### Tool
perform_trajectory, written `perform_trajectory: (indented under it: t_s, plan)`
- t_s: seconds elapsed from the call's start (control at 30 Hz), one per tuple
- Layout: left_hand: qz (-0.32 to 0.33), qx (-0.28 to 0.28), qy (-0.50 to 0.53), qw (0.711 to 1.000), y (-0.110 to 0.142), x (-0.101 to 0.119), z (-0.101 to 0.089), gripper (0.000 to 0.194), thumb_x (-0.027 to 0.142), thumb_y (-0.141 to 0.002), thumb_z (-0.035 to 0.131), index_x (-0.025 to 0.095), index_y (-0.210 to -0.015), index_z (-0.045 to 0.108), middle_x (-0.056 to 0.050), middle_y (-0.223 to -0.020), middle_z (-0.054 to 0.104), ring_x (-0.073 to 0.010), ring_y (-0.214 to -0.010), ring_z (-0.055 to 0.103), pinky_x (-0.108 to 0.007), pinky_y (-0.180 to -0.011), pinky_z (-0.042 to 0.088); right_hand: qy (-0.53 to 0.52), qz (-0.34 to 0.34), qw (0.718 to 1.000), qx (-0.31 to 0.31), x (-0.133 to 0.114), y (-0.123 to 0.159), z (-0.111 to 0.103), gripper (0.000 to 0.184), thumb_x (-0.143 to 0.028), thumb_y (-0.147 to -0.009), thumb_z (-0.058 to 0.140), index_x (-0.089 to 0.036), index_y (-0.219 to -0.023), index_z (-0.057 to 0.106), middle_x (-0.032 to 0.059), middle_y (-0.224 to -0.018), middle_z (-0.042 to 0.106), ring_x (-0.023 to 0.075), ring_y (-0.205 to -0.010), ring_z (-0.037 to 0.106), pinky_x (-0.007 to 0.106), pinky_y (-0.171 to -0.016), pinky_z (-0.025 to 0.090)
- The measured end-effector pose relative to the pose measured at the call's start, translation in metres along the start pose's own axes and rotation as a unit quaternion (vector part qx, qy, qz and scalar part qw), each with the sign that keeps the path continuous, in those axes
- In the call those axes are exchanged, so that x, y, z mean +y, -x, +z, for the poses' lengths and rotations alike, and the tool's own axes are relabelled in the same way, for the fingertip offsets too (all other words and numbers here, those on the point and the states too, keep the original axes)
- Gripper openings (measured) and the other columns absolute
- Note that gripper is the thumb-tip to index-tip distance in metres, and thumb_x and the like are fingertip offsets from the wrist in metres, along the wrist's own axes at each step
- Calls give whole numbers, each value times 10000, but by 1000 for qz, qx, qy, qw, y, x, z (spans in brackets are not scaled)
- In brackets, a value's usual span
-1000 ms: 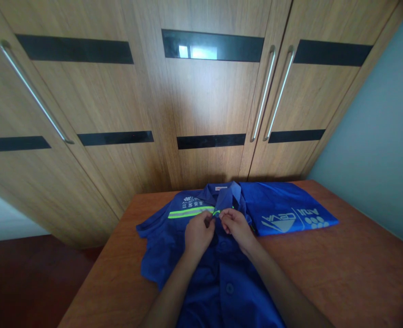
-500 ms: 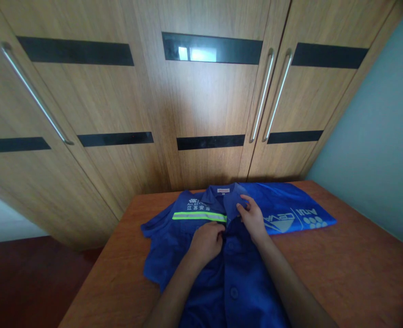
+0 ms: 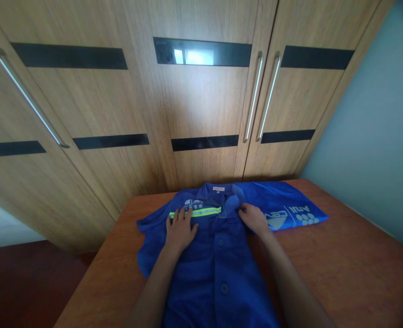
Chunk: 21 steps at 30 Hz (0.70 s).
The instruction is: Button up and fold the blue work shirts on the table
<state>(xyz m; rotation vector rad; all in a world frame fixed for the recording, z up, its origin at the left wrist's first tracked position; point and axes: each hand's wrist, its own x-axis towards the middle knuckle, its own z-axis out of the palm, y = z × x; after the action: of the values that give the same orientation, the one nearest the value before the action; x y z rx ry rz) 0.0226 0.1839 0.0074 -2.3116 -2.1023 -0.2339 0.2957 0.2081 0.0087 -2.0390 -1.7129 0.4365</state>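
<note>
A dark blue work shirt [image 3: 201, 269] lies front up, its collar pointing at the cabinet. It has a yellow-green reflective stripe [image 3: 204, 212] across the chest, white print above that and large buttons down the front. My left hand [image 3: 181, 230] rests flat with spread fingers on the chest, fingertips over the stripe. At the collar's right side, my right hand [image 3: 255, 218] is closed, thumb and fingers pinching the shirt's edge. Beside it lies a brighter blue folded piece [image 3: 276, 196] with white lettering, partly hidden behind my right hand.
The shirt lies on a reddish-brown wooden table [image 3: 324, 273]. Right behind the table stands a wooden cabinet [image 3: 204, 100] with black strips and long metal handles [image 3: 254, 98]. A pale wall [image 3: 368, 136] rises at the right.
My left hand has left the front placket and moved left, flattening onto the chest. My right hand has gone from the collar flap to the shirt's right edge. The collar lies flatter and more open.
</note>
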Motion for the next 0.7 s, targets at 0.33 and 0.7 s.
perform_trajectory:
  t_s: [0.33, 0.7]
  plan:
    - [-70, -20, -16, 997, -4, -38, -34, 439, 453, -878, 394, 188, -1147, 617, -130, -1205, 642, -308, -1087, 598, -497, -943, 418, 1, -13, 1000, -8, 2, -1, -4, 261, -346, -881, 466, -232, -925, 697, 58, -888, 734, 221, -873, 670, 268, -690, 432]
    - [-82, 15, -32, 996, -53, -78, -16, 525, 449, -877, 434, 147, -1303, 484, -175, -1271, 558, -336, -1149, 540, -484, -931, 429, -96, -164, 980, -54, -34, 12, 31, 181, -238, -867, 499, -187, -1010, 598, 69, -909, 687, 197, -862, 638, 258, -739, 444]
